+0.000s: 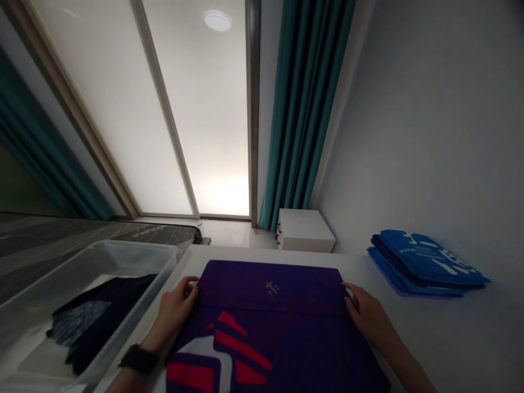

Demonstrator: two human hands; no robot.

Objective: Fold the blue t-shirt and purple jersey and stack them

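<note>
A dark purple T-shirt (311, 344) with a red and white print lies in front of me on the white table. Its far part is folded over in a straight band that carries a small arrow mark. My left hand (180, 299), with a dark watch on the wrist, pinches the shirt's left edge by the fold. At the opposite edge, the fingers of my right hand (362, 311) are closed on the cloth at the same height. Both fingertips are partly hidden by the fabric. The shirt's near end runs out of view.
Left of the table stands a clear plastic bin (135, 248) with dark clothes (102, 311) inside. Folded blue shirts (429, 265) are stacked on the table's (442, 338) right side. Beyond are a white cabinet (305, 226), teal curtains (311, 109) and frosted sliding doors (204, 120).
</note>
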